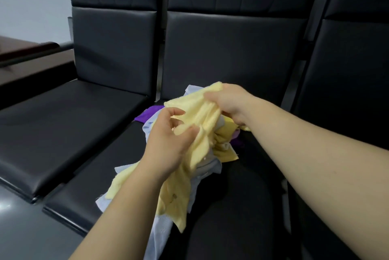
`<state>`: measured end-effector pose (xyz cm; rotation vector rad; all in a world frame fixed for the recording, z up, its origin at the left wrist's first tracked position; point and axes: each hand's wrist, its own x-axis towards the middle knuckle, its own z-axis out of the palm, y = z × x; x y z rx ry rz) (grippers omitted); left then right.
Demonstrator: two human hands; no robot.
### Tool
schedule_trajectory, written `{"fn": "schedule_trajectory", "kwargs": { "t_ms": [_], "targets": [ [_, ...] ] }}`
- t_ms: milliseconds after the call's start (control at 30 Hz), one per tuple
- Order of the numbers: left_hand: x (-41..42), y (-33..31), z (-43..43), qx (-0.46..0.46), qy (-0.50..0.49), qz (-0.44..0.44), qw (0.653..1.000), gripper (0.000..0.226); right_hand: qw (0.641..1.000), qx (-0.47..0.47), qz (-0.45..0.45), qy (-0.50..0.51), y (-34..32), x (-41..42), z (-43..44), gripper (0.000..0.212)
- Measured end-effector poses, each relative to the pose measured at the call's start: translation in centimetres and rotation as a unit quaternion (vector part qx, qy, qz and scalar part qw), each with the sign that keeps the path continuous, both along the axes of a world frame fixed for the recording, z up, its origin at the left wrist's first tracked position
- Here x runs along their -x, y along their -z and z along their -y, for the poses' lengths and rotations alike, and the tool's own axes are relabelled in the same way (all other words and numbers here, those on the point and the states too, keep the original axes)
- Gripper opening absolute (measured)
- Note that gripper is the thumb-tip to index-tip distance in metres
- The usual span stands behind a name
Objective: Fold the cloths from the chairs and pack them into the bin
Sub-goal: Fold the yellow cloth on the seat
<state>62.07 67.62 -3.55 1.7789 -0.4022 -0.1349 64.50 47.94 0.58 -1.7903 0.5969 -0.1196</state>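
Starting at the 9 o'clock edge of the view, a dark wooden desk (25, 49) stands beside the row of black padded chairs, and the left chair seat (69, 125) carries nothing. The centre chair seat (242, 175) holds a loose pile of cloths. A purple cloth (148, 114) lies at the 11 o'clock side of the pile, partly covered by a pale blue cloth (160, 230) that spreads under the pile and runs toward 6 o'clock, over the front of the seat. The left hand (170, 141) is closed on the pale yellow cloth (200, 116), with the thumb pressed against the fabric and the fingers curled around a bunched fold. The yellow cloth is lifted above the pile; its lower part hangs crumpled toward 6 o'clock, past the left wrist. The right hand (228, 102), at 1 o'clock from the left hand, is closed on the upper edge of the same yellow cloth, with the fingers pinching the fabric. The two hands are near each other, and the cloth is stretched between them. A darker yellow cloth (226, 150) lies in the pile below the right wrist. A third chair (353, 70) stands at 3 o'clock.
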Motion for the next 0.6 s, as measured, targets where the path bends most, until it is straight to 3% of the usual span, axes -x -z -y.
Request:
{"fn": "schedule_trajectory", "kwargs": {
  "t_ms": [100, 167, 267, 300, 367, 400, 500, 600],
  "targets": [
    [0.0, 0.3, -0.4, -0.099, -0.002, 0.024, 0.995, 0.069, 0.976, -0.202, 0.080, 0.017, -0.9, 0.8, 0.9, 0.025],
    [-0.4, 0.9, -0.6, -0.215, 0.014, 0.024, 0.976, 0.072, 0.956, -0.278, 0.093, 0.017, -1.1, 1.4, 1.2, 0.030],
    [-1.4, 1.6, -1.0, -0.426, 0.018, 0.052, 0.903, 0.014, 0.967, -0.243, 0.082, 0.004, -1.2, 2.0, 1.0, 0.022],
    [-1.8, 1.9, -1.2, -0.449, 0.002, 0.061, 0.891, 0.007, 0.976, -0.206, 0.076, -0.006, -1.3, 2.4, 0.6, 0.017],
    [-2.2, 1.8, -1.5, -0.406, -0.038, 0.070, 0.910, 0.011, 0.992, -0.108, 0.043, -0.044, -1.5, 3.4, -0.2, 0.004],
    [-2.0, 1.5, -1.7, -0.349, -0.057, 0.066, 0.933, 0.013, 0.995, -0.059, 0.014, -0.084, -1.5, 4.0, -0.5, 0.009],
    [-1.2, 0.5, -1.5, -0.086, -0.071, -0.050, 0.992, 0.012, 0.972, 0.013, -0.075, -0.222, -0.6, 5.1, -0.6, 0.052],
    [-0.6, -0.2, -1.1, 0.132, -0.016, -0.171, 0.976, 0.024, 0.946, 0.000, -0.082, -0.312, 0.4, 6.2, -1.2, 0.058]
  ]
}}
